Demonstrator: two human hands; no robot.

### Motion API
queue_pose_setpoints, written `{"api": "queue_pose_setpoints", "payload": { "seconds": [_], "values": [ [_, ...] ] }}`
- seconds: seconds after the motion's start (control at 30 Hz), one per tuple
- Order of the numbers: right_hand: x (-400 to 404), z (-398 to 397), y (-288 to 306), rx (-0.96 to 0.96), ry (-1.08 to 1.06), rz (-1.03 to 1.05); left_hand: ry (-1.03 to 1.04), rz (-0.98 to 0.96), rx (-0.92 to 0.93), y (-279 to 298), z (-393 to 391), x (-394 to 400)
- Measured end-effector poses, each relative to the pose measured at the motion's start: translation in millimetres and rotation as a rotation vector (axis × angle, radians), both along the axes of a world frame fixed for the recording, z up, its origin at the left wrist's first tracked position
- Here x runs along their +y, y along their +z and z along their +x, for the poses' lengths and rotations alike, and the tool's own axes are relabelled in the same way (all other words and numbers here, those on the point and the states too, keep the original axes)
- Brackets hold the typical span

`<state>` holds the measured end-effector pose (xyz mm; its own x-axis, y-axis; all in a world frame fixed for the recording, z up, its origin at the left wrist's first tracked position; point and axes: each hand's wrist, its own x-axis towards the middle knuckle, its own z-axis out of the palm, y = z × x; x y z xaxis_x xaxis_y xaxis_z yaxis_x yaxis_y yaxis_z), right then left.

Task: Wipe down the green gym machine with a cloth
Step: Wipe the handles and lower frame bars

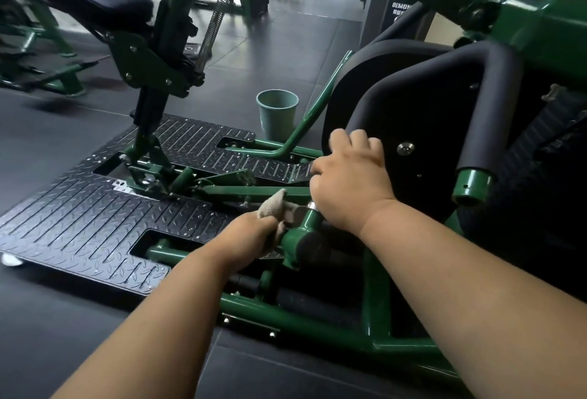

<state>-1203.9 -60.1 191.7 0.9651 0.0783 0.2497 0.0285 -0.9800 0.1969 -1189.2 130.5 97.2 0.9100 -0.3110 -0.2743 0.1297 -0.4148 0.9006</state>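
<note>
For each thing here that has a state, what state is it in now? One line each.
Cloth: crumpled, gripped by the left hand, pressed against a green bar.
Left hand: curled round the cloth.
Right hand: resting on the machine by the black disc, holding nothing I can see.
Bucket: upright on the floor, open top; contents not visible.
Spring: attached, hanging at a slant.

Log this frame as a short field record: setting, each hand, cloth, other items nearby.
setting: gym floor, green machine frame with black tread plate
left hand: grips the cloth against a green tube joint
right hand: rests on the edge of the black round pad, fingers curled over it
other: teal bucket on floor behind the frame
</note>
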Motion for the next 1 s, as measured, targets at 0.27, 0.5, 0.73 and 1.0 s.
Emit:
{"api": "queue_pose_setpoints", "payload": {
  "seconds": [0.27,0.5,0.73,1.0],
  "values": [
    [-28,26,-21,0.036,0.256,0.392,-0.141,-0.237,0.131,-15,9,-14],
    [-21,28,-30,-0.099,0.243,0.32,-0.345,-0.207,0.229,8,31,-37],
    [-19,30,-30,-0.121,0.231,0.29,-0.378,-0.133,0.218,5,38,-41],
    [-18,35,-36,-0.172,0.211,0.281,-0.302,0.115,0.172,-156,155,-15]
  ]
}}
